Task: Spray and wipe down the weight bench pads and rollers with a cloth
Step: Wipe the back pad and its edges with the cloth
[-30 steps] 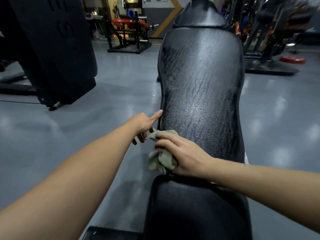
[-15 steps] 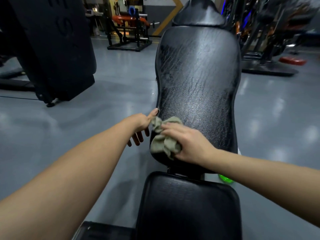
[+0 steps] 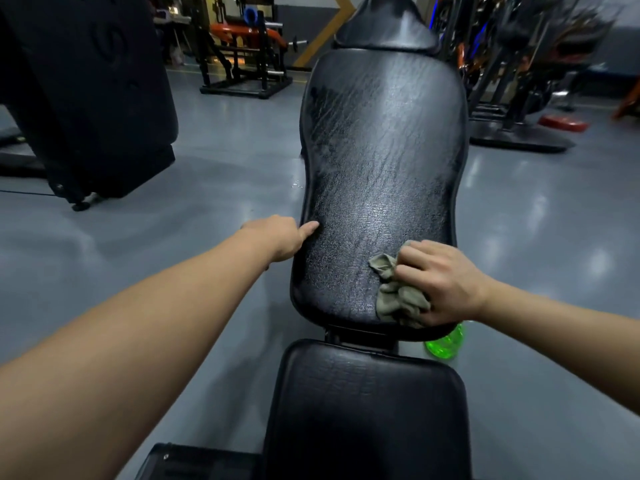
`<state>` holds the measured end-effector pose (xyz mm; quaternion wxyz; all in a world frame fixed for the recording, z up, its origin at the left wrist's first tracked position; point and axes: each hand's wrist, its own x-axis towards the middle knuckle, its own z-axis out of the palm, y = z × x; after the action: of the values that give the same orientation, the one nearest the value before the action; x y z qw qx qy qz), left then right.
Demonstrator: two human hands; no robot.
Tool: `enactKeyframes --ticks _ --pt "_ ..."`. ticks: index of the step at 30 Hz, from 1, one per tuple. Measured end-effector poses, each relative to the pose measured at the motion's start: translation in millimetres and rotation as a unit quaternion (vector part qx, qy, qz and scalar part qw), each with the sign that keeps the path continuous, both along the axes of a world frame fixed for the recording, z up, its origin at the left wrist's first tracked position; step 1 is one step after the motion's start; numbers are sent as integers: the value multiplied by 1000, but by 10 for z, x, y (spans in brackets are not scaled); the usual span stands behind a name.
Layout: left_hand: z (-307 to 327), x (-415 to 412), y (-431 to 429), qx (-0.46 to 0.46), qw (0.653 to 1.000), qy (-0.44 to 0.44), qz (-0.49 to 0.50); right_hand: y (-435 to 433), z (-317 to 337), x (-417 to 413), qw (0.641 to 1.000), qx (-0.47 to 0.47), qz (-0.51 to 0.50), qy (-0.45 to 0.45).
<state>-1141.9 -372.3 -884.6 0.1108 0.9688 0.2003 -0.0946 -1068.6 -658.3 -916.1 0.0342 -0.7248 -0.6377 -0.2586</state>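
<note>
A black weight bench runs away from me. Its long back pad (image 3: 381, 161) looks wet and glossy, and the square seat pad (image 3: 367, 410) lies nearest me. My right hand (image 3: 440, 282) presses a crumpled grey-green cloth (image 3: 398, 296) onto the back pad's near right corner. My left hand (image 3: 284, 237) grips the pad's left edge, thumb on top, the fingers curled under and hidden. A green spray bottle (image 3: 446, 342) stands on the floor beside the bench, mostly hidden under the pad and my right wrist. A smaller head pad (image 3: 384, 26) caps the far end.
Grey glossy floor (image 3: 214, 188) surrounds the bench, with a few wet drops left of the pad. A large black machine (image 3: 90, 98) stands at the left. An orange-padded rack (image 3: 242, 46) is at the back, more equipment (image 3: 519, 81) at the right.
My right hand has slid the cloth from the back pad's near left edge across to its near right corner. My left hand stays on the left edge. The green bottle has come into view.
</note>
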Motion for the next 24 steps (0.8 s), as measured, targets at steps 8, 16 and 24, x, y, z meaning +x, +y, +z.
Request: enactKeyframes --ticks 8,16,24 --pt "160 45 5 -117 989 80 42 1190 -252 -543 984 32 -9 178" --pt "138 40 -222 -36 995 57 75 416 -342 -485 996 -5 30 79" --pt "113 58 -99 -46 993 96 59 -1210 -446 69 994 3 -45 98"
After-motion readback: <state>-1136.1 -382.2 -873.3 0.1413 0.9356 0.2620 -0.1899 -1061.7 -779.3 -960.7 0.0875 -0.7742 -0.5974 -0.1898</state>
